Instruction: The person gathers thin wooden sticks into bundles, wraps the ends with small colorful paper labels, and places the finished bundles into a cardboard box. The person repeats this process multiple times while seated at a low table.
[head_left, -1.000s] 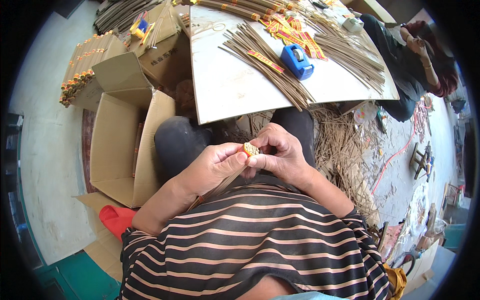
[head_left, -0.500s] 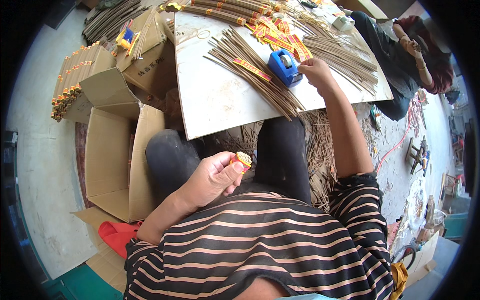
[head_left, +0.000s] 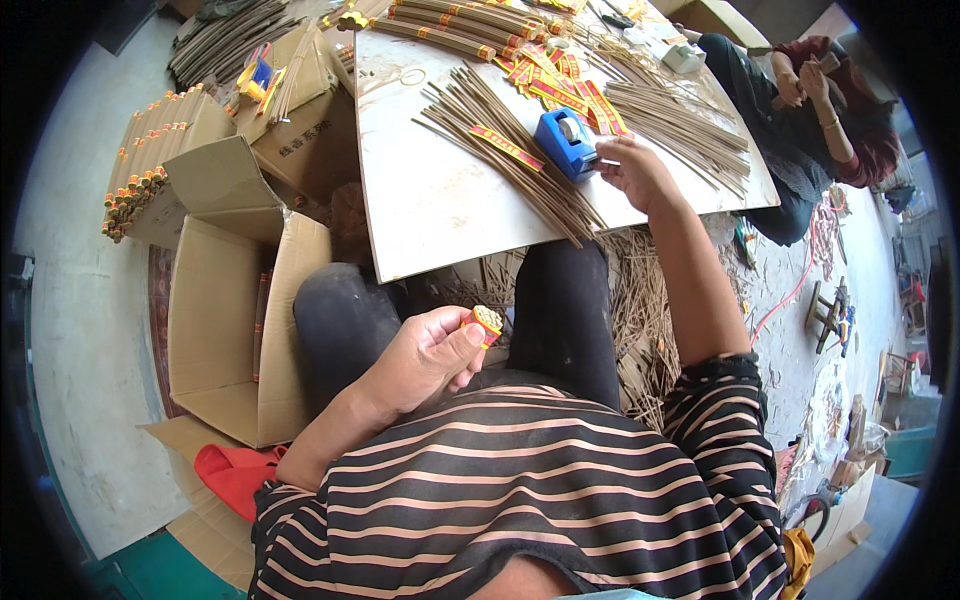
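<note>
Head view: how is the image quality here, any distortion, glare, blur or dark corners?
Head view: strong fisheye bending, the white board's edges curve; black vignette around the rim; even daylight, mild glare on the board; left hand and right hand by the blue tape dispenser look sharp.

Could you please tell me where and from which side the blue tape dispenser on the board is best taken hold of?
Probably grip the blue plastic tape dispenser across its two flat side walls, coming down from above. It sits low on the pale board, with loose brown sticks crowding its left side, so a side approach would disturb them. The right hand is already at its right end.
</note>
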